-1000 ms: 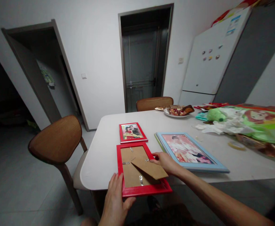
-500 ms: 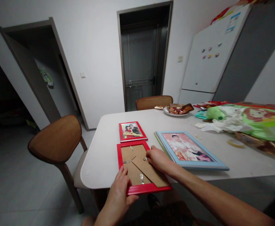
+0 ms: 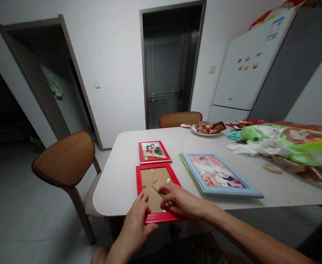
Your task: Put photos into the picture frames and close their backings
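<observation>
A red picture frame (image 3: 138, 182) lies face down at the table's near edge, its brown backing board (image 3: 158, 174) and metal clips showing. My left hand (image 3: 140, 216) grips the frame's near left corner, thumb at the near edge and fingers on top. Over the lower right of the backing is my right hand (image 3: 177, 198), its fingers curled close to the slanted slit of the stand; whether they pinch anything is hidden. Just beyond lies a second red frame (image 3: 154, 151), photo side up. To the right rests a light blue frame (image 3: 224, 176) on a green-edged one.
The white table (image 3: 114, 176) also bears a plate (image 3: 206, 132) of small items, a tape roll (image 3: 272, 168) and a green bag (image 3: 306, 143) with crumpled white tissue at the right. Wooden chairs (image 3: 64, 161) stand at the left and far sides.
My right hand has moved from the frame's right edge to the lower middle of the backing, uncovering the right clip. My left hand still holds the corner.
</observation>
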The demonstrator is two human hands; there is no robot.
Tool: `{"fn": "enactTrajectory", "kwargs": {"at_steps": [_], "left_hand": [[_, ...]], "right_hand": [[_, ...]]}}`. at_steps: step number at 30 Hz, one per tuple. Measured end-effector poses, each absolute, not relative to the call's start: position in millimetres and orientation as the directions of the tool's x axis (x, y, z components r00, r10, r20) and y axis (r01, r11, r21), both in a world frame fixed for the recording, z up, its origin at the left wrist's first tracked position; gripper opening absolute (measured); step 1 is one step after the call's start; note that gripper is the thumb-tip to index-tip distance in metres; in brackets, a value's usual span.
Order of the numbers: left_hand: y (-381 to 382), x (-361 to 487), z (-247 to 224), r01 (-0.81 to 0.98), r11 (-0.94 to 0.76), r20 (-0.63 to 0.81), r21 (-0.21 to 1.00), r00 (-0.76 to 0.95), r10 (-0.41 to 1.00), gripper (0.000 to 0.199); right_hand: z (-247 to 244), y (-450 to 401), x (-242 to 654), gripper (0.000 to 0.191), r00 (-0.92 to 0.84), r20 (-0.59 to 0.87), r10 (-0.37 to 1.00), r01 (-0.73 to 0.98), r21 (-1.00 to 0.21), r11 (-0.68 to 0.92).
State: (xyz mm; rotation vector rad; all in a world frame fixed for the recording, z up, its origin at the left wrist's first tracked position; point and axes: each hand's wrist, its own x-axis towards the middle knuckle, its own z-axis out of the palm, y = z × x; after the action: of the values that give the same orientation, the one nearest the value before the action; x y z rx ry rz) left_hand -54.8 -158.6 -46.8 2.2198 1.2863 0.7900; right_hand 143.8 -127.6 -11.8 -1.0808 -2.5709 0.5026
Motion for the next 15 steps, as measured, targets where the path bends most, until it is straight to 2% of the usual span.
{"fn": "enactTrajectory", "kwargs": {"at_steps": [5,10,15], "left_hand": [[-159.5,-54.4,-46.2,0.615,-0.455,0.256,0.644,0.387,0.886,0.027],[-159.7,-54.1,-46.1,0.600,-0.446,0.240,0.664,0.395,0.887,0.027],[-160.4,-53.6,-45.8,0.588,-0.455,0.265,0.668,0.384,0.885,0.026]], "right_hand": [[-13.0,-127.2,136.1,0.013,-0.598,0.179,0.781,0.673,-0.417,0.611],[-9.9,-112.5,116.3,0.023,-0.480,0.199,0.854,0.732,-0.446,0.515],[-21.3,-89.6,85.4,0.022,-0.378,0.227,0.897,0.840,-0.324,0.436]]}}
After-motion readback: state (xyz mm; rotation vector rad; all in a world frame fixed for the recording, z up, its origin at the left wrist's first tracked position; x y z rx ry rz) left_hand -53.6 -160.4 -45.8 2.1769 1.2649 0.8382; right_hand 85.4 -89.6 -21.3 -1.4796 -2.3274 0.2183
